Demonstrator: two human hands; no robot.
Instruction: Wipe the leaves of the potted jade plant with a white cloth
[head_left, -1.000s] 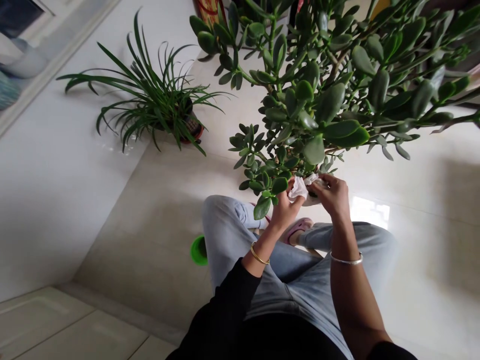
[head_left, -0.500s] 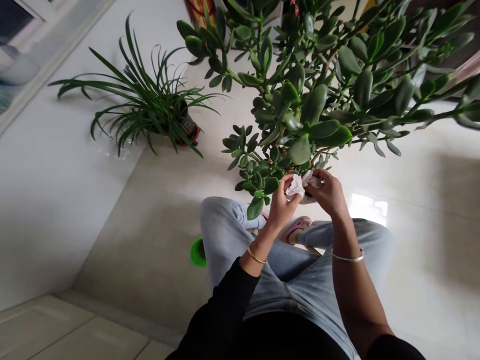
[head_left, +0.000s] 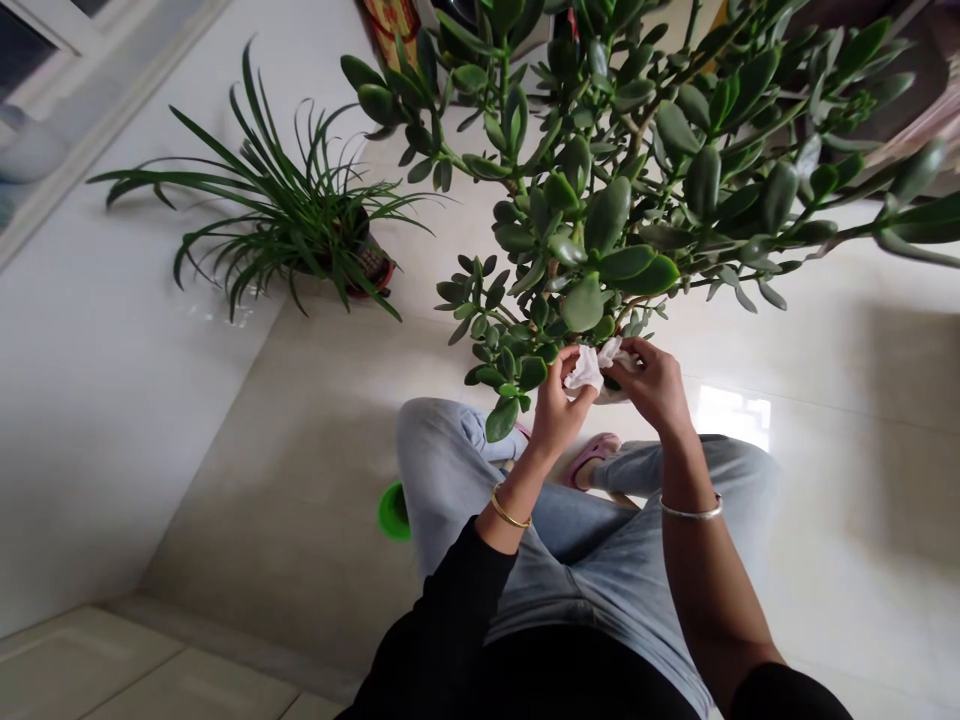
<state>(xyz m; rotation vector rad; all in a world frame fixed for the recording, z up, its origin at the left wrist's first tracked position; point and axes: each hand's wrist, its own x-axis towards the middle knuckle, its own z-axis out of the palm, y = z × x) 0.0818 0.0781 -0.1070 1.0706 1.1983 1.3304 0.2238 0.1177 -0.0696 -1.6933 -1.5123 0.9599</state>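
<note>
White tissue (head_left: 584, 371), pinched in left grip (head_left: 559, 412), and right grip (head_left: 660, 388)

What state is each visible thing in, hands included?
Left hand, pinching white tissue
Right hand, pinching white tissue
White tissue, crumpled; one piece or two unclear
Large plant, leafy, branches spread
Long-leaved plant, potted, leaves arching
Green container, partly hidden
Gold bracelet, worn, left arm
Silver bracelet, worn, right arm

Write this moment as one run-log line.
left grip: holds white tissue | right grip: holds white tissue | close by: leafy plant | on floor: green container
</note>
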